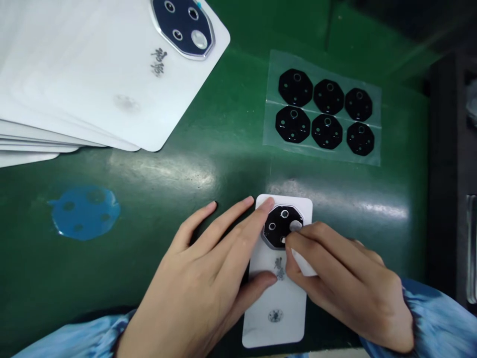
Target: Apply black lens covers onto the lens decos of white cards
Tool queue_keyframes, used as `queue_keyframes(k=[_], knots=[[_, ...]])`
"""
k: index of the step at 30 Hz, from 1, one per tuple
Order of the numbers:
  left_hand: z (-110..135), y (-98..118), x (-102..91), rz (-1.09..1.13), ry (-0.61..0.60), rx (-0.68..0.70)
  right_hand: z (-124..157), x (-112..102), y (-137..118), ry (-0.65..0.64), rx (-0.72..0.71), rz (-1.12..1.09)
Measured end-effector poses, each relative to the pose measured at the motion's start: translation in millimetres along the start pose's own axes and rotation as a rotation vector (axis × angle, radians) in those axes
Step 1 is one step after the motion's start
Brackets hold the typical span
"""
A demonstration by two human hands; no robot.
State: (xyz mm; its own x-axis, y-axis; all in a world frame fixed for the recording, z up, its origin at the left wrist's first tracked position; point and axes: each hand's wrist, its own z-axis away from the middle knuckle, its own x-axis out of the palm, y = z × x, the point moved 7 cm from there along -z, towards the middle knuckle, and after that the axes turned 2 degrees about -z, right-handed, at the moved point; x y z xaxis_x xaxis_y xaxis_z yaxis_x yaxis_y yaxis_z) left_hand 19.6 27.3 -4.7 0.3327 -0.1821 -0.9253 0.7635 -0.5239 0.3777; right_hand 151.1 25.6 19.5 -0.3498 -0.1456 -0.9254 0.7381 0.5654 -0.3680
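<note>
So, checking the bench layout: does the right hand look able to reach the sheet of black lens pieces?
Probably yes. The right hand rests on the white cover, and only bare green mat lies between it and the sheet ahead; nothing blocks the way.

Left hand point(208, 278) flat, right hand point(346, 283) seemingly pinching

White cover point(278, 303) (black lens point(281, 226)), green mat point(208, 169)
</note>
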Motion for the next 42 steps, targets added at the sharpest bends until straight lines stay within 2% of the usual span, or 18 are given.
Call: queue_keyframes(k=[5,10,13,15,18,21,24,28,30,33,37,42], knots=[[-2.7,-0.4,-1.5,0.003,0.011,-0.007,-9.2,-0.1,-6.1,-0.133,-0.040,-0.034],[-3.7,-2.2,-2.5,-0.020,0.011,-0.005,-21.1,-6.6,-9.7,-0.168,-0.086,-0.082],[-2.4,-1.4,-2.1,-0.030,0.019,0.012,-20.0,-6.1,-3.5,-0.212,-0.057,-0.159],[-1.1,-0.9,-0.6,-0.036,0.019,0.020,-18.1,-11.5,5.7,-0.161,0.027,-0.301],[0.1,-0.7,0.9,-0.053,0.027,0.028,-12.4,-28.7,25.9,0.081,0.203,-0.450],[-0.6,-1.5,1.6,-0.066,0.017,0.018,-3.3,-38.7,41.0,0.272,0.323,-0.446],[-2.2,-1.1,1.4,-0.056,-0.002,0.007,1.9,-35.6,49.2,0.327,0.378,-0.454],[-2.2,-0.3,0.1,-0.041,-0.009,0.005,2.5,-26.9,57.5,0.326,0.438,-0.454],[-1.5,-0.8,-0.5,-0.043,-0.001,0.006,-0.2,-25.4,57.4,0.328,0.419,-0.427],[-0.8,-1.6,-0.9,-0.036,0.018,0.008,-6.8,-25.2,47.5,0.308,0.301,-0.375],[-1.0,-1.0,-0.3,-0.021,0.023,0.010,-17.0,-18.0,24.1,0.152,0.108,-0.300],[-1.6,1.1,-1.6,-0.030,0.050,0.032,-26.8,-7.3,6.1,-0.006,0.010,-0.166]])
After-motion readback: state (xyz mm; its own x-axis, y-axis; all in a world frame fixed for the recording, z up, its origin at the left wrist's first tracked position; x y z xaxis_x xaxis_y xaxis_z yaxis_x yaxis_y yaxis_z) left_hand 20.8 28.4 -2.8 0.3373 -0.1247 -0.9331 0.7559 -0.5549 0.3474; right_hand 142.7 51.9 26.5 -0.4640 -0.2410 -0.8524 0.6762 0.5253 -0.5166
